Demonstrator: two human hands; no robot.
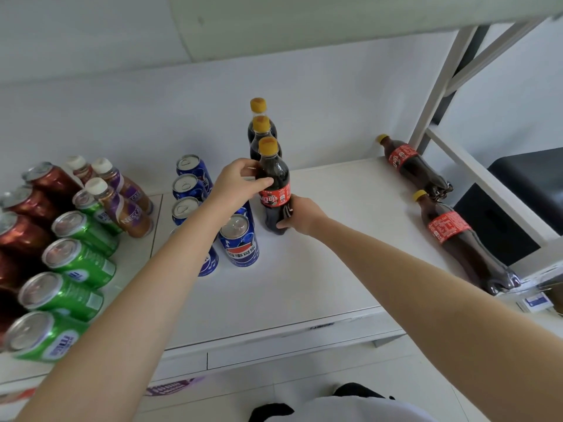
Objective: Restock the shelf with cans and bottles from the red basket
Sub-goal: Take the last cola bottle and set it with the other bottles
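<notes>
I have the front cola bottle (pixel 275 190) upright on the white shelf (pixel 320 269), first in a row of three yellow-capped bottles. My left hand (pixel 240 181) has its fingers (pixel 262 182) closed round the shoulder; my right hand (pixel 300 216) wraps the base. Blue Pepsi cans (pixel 239 243) stand just left. Two more cola bottles (pixel 451 236) lie on their sides, far right.
</notes>
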